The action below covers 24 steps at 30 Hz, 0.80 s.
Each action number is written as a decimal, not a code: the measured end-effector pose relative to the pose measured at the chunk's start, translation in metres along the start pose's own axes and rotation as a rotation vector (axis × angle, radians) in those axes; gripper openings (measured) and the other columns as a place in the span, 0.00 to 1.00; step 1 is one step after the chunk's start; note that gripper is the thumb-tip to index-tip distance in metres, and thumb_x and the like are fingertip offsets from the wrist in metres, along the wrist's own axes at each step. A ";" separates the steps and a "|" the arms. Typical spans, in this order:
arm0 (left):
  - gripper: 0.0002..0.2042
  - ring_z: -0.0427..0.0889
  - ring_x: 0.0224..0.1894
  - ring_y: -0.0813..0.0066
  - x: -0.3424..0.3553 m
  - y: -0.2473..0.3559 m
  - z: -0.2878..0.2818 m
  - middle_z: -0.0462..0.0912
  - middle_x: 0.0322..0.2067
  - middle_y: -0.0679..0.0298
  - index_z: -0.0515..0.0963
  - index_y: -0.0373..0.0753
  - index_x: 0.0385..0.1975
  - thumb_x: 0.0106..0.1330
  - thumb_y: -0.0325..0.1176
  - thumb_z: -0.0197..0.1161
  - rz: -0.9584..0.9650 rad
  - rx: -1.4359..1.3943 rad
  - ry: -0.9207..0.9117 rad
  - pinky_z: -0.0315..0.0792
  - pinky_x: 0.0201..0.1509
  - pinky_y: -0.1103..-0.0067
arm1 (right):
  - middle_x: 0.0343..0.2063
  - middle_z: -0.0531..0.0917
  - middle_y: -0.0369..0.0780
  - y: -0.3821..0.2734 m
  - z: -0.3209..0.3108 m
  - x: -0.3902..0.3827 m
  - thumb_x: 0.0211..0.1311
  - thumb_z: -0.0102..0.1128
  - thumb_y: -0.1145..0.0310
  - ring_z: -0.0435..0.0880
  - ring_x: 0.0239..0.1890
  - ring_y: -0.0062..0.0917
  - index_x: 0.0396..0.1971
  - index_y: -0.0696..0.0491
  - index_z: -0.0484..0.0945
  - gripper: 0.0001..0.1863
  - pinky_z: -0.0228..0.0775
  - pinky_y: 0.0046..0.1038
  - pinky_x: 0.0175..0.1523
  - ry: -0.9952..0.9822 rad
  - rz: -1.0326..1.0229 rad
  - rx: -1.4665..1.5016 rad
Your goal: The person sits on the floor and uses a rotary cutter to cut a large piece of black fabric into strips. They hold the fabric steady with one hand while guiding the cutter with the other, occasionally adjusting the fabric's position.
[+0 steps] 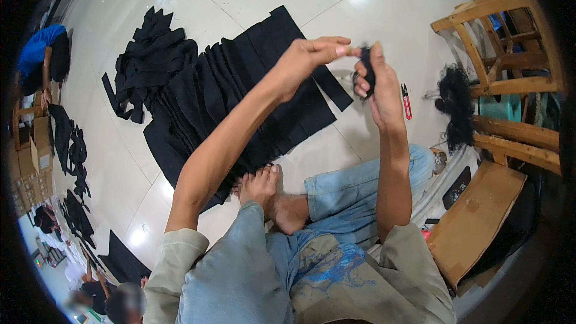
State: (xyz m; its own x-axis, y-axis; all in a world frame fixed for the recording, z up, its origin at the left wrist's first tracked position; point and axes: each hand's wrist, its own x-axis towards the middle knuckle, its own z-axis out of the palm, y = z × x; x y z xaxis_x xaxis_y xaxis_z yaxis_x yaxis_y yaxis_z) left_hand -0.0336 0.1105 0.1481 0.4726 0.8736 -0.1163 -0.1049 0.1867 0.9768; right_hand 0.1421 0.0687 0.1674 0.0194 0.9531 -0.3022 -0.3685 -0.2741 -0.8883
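My right hand is closed around a small bunch of black threads, with the thumb pointing up. Close by on its left, my left hand has thumb and fingertips pinched together at the edge of that bunch; what lies between them is too small to make out. Beneath both hands a row of overlapping black fabric pieces is spread over the floor. Red-handled thread snips lie on the tiles to the right of my right hand.
A heap of black strips sits at the far left of the fabric row. On the right are a tangle of black thread, a wooden stool and a cardboard sheet. Other people work along the left edge, among black cloth pieces.
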 end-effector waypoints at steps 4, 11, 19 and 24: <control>0.23 0.72 0.64 0.63 -0.024 -0.006 0.033 0.71 0.65 0.54 0.73 0.38 0.64 0.73 0.41 0.56 0.016 -0.161 -0.172 0.64 0.69 0.64 | 0.19 0.64 0.25 0.004 -0.005 -0.024 0.73 0.55 0.48 0.58 0.16 0.07 0.30 0.49 0.72 0.19 0.49 0.14 0.20 -0.145 0.167 -0.124; 0.25 0.75 0.60 0.60 -0.087 -0.041 0.068 0.76 0.60 0.55 0.69 0.37 0.66 0.68 0.31 0.55 -0.002 -0.015 -0.328 0.67 0.66 0.67 | 0.19 0.66 0.25 0.017 -0.132 -0.068 0.75 0.52 0.57 0.62 0.18 0.09 0.36 0.52 0.76 0.14 0.55 0.17 0.22 0.544 -0.254 -0.058; 0.21 0.58 0.72 0.47 -0.027 -0.102 -0.066 0.65 0.67 0.48 0.72 0.36 0.62 0.71 0.34 0.55 0.242 1.187 0.588 0.52 0.74 0.53 | 0.13 0.62 0.22 0.094 -0.109 -0.095 0.70 0.57 0.47 0.59 0.15 0.08 0.34 0.50 0.85 0.21 0.46 0.17 0.19 0.112 0.329 -0.646; 0.33 0.44 0.77 0.44 -0.005 -0.145 -0.096 0.49 0.75 0.52 0.58 0.50 0.73 0.74 0.59 0.45 0.018 1.586 0.505 0.38 0.72 0.38 | 0.19 0.81 0.47 0.175 -0.038 -0.065 0.63 0.58 0.37 0.81 0.25 0.39 0.31 0.62 0.85 0.35 0.72 0.36 0.35 0.199 0.094 -1.044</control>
State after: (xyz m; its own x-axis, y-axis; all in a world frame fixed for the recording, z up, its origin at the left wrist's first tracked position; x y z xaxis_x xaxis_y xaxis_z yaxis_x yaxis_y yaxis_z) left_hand -0.1051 0.1218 -0.0102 0.1364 0.9773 0.1624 0.9768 -0.1600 0.1425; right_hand 0.1120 -0.0462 0.0188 0.2185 0.9101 -0.3522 0.6005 -0.4099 -0.6866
